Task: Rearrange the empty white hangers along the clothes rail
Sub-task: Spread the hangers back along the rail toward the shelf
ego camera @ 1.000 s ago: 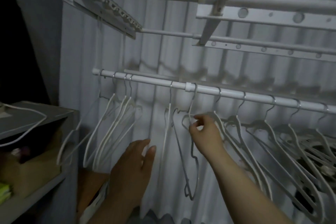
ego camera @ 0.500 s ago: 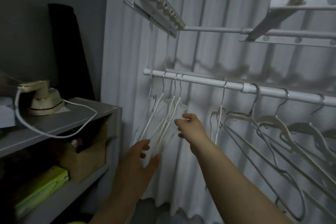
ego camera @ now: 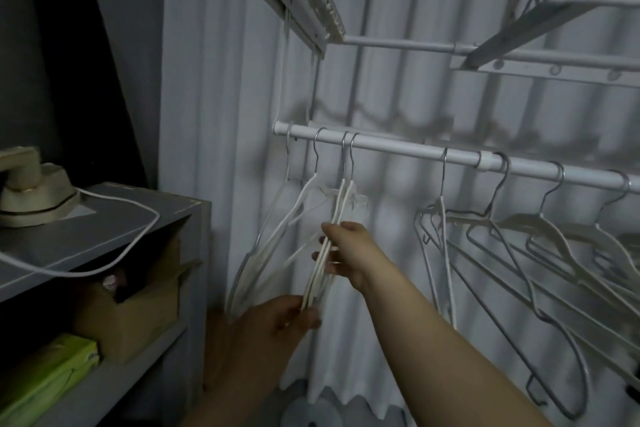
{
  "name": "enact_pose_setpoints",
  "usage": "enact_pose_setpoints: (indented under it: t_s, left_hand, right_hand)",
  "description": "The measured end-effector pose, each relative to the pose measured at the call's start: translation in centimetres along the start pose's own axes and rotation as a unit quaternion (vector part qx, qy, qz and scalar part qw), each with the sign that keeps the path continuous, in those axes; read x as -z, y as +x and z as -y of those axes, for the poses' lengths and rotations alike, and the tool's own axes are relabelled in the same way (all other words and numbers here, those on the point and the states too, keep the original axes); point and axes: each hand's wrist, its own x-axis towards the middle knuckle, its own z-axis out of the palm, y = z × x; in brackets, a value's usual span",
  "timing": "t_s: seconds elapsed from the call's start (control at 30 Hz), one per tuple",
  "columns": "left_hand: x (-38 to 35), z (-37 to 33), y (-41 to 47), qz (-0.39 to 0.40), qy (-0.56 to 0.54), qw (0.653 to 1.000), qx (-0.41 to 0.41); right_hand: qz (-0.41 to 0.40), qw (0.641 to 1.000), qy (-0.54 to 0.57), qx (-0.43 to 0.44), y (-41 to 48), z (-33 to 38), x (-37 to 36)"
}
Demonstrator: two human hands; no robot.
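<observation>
Step, I'd say: bunching hangers (ego camera: 341, 204) near end of rail (ego camera: 398, 149). Right hand (ego camera: 346, 253) curls round the bunch mid-way; left hand (ego camera: 273, 319), just below it, pinches the lower tips. Next prob. slide hooks (ego camera: 347, 149) along rail above right hand, w/o unhooking.

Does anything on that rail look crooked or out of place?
Yes. The right-side hangers slant and overlap in a jumble along the rail, while the left hand and right hand hold the left bunch.
</observation>
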Motion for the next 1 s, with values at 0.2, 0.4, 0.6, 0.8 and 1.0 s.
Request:
enact_pose_setpoints:
  t_s: [0.2, 0.4, 0.6, 0.8, 1.0]
  left_hand:
    - [-0.1, -0.5, -0.1, 0.007, -0.057, 0.998, 0.015]
    - [-0.8, -1.5, -0.6, 0.019, -0.099, 0.995, 0.008]
    - [-0.6, -1.6, -0.7, -0.008, -0.131, 0.991, 0.002]
    - [-0.7, -2.1, -0.8, -0.008, -0.144, 0.989, -0.006]
    - [-1.1, -2.4, -0.6, 0.001, -0.133, 0.991, -0.021]
  right_hand:
    - [-0.025, 0.998, 0.053, 0.015, -0.5, -0.5, 1.1]
    - [-0.037, 0.999, -0.003, 0.03, -1.6, -0.4, 1.8]
    - [-0.112, 0.99, -0.047, 0.078, -2.2, -0.1, 2.8]
    - [-0.136, 0.985, -0.056, 0.092, -2.9, -0.2, 4.0]
    - [-0.154, 0.982, -0.052, 0.096, -3.0, -0.3, 5.5]
